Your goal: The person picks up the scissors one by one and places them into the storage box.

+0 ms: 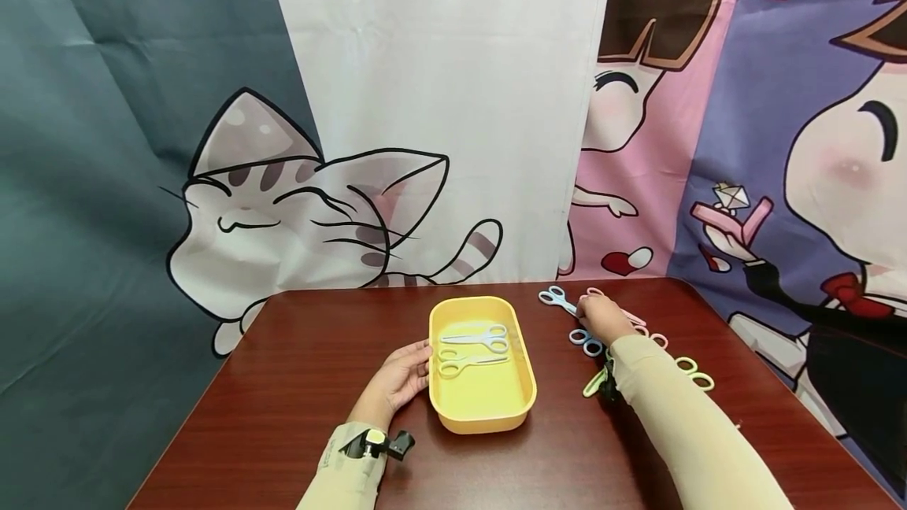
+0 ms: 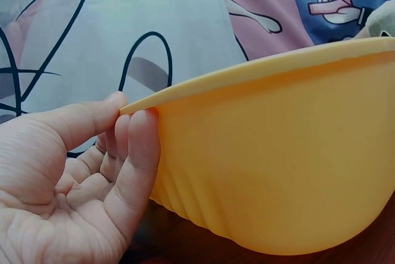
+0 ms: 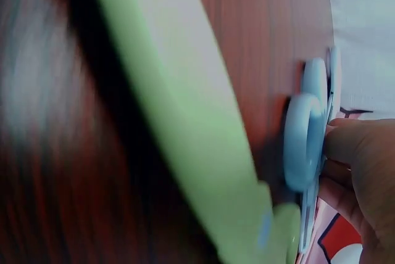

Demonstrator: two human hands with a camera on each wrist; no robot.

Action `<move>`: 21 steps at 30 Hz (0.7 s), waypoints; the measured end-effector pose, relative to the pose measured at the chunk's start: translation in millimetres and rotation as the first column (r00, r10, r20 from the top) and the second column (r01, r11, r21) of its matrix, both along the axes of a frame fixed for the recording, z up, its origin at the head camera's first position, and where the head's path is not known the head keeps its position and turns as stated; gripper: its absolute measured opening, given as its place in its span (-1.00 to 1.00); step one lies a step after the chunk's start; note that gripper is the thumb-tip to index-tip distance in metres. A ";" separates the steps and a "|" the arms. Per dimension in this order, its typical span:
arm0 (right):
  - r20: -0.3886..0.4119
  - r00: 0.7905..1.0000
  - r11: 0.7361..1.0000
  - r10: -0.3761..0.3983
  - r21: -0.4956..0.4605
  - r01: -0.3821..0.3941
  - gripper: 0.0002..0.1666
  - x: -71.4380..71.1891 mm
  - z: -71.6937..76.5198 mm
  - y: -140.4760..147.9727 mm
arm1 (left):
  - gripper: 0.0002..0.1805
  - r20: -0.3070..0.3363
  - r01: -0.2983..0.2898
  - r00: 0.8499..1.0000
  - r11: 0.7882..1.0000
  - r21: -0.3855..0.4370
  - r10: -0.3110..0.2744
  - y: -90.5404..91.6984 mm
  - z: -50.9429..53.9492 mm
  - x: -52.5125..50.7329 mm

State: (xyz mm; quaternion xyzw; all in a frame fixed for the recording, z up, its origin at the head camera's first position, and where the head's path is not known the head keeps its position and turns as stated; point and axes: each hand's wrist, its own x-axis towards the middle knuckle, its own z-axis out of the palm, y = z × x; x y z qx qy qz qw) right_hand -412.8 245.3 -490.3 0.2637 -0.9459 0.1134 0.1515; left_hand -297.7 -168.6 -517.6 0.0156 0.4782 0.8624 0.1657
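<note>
Two scissors [image 1: 482, 338] in tray [image 1: 482, 400], left hand [image 1: 397, 376] pinching its nine o'clock edge between fingers. Loading looks early: blue scissors [image 1: 560, 300], pink scissors [image 1: 633, 319], green scissors [image 1: 594, 386] left on table [image 1: 319, 352], tray's two to three o'clock. Right hand [image 1: 605, 319] at blue scissors; whether fingers grip, cannot tell.

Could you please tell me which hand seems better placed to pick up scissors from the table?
Probably the right hand: it is among the scissors on the table, while the left hand holds the yellow tray.

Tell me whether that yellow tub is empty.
Not empty: in the head view, pale blue scissors and yellowish scissors lie inside the yellow tub.
</note>
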 end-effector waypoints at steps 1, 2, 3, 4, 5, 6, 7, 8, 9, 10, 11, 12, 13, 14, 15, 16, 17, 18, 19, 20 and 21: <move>0.007 1.000 1.000 -0.001 -0.002 0.001 -0.80 0.6 0.0 -2.5 | -0.84 0.000 0.003 1.000 1.000 0.000 -0.003 0.2 0.0 0.1; 0.013 1.000 1.000 -0.001 -0.005 0.001 -0.81 1.1 0.4 -5.4 | -0.84 0.003 0.003 1.000 1.000 0.002 -0.003 0.3 0.0 0.1; 0.020 1.000 1.000 0.000 -0.003 0.000 -0.83 1.6 0.8 -8.4 | -0.84 0.007 0.003 1.000 1.000 0.005 -0.003 0.3 0.0 0.2; 0.023 1.000 1.000 0.003 0.002 -0.003 -0.85 2.1 1.2 -11.5 | -0.83 0.011 0.004 1.000 1.000 0.009 -0.004 0.3 0.1 0.3; 0.032 0.999 1.000 0.004 0.007 -0.005 -0.86 2.7 1.6 -14.6 | -0.83 0.014 0.006 1.000 1.000 0.013 -0.006 0.1 0.4 0.4; 0.043 0.999 1.000 0.001 0.011 -0.001 -0.88 3.1 1.7 -17.7 | -0.83 0.015 0.012 1.000 1.000 0.015 -0.012 -0.1 0.9 0.6; 0.045 0.999 1.000 0.003 0.022 -0.004 -0.89 3.4 2.1 -20.5 | -0.81 0.015 0.020 1.000 1.000 0.019 -0.020 -0.4 1.9 0.9; 0.050 0.999 1.000 0.005 0.028 -0.007 -0.90 4.0 2.6 -23.3 | -0.80 0.015 0.028 0.999 0.999 0.022 -0.028 -0.8 2.9 1.3; 0.057 0.998 0.999 0.009 0.031 -0.011 -0.90 4.8 2.9 -26.0 | -0.79 0.012 0.036 0.999 0.999 0.021 -0.036 -1.1 4.3 1.8; 0.063 0.998 0.999 0.015 0.031 -0.017 -0.90 6.1 3.4 -28.8 | -0.77 0.007 0.044 0.999 0.999 0.020 -0.045 -1.5 5.9 2.6; 0.068 0.997 0.999 0.021 0.030 -0.023 -0.90 7.3 4.0 -32.0 | -0.75 0.001 0.051 0.999 0.999 0.018 -0.051 -1.9 7.8 3.5; 0.067 0.997 0.999 0.030 0.030 -0.032 -0.90 8.7 4.6 -35.2 | -0.74 -0.001 0.055 0.999 0.998 0.016 -0.055 -2.2 9.6 4.6; 0.065 0.997 0.999 0.038 0.032 -0.040 -0.90 10.3 5.2 -38.5 | -0.73 -0.003 0.057 0.998 0.998 0.014 -0.057 -2.4 11.4 5.7; 0.070 0.997 0.999 0.042 0.028 -0.044 -0.90 11.9 5.5 -41.8 | -0.73 -0.003 0.057 0.998 0.998 0.014 -0.057 -2.4 13.0 6.8; 0.073 0.996 0.998 0.047 0.028 -0.049 -0.89 14.0 6.0 -44.8 | -0.73 -0.003 0.059 0.998 0.998 0.014 -0.059 -2.3 14.5 7.9; 0.073 0.996 0.998 0.050 0.028 -0.052 -0.89 16.2 6.5 -47.9 | -0.73 -0.003 0.060 0.998 0.998 0.015 -0.060 -2.1 15.7 8.9; 0.071 0.996 0.998 0.051 0.031 -0.054 -0.88 18.1 6.7 -50.6 | -0.74 -0.001 0.060 0.998 0.998 0.017 -0.060 -1.9 16.6 9.7; 0.073 0.996 0.998 0.048 0.034 -0.051 -0.87 20.5 6.8 -53.0 | -0.74 0.000 0.062 0.998 0.998 0.019 -0.062 -1.6 17.2 10.4; 0.081 0.996 0.998 0.043 0.034 -0.046 -0.87 23.0 7.0 -55.6 | -0.74 -0.002 0.064 0.998 0.998 0.021 -0.064 -1.6 17.7 11.0; 0.093 0.995 0.999 0.039 0.031 -0.042 -0.87 25.4 6.8 -58.2 | -0.74 -0.003 0.065 0.998 0.998 0.022 -0.065 -1.6 18.0 11.4; 0.097 0.995 0.999 0.038 0.036 -0.041 -0.86 28.3 7.0 -60.7 | -0.74 -0.005 0.066 0.998 0.998 0.023 -0.066 -1.7 17.9 11.7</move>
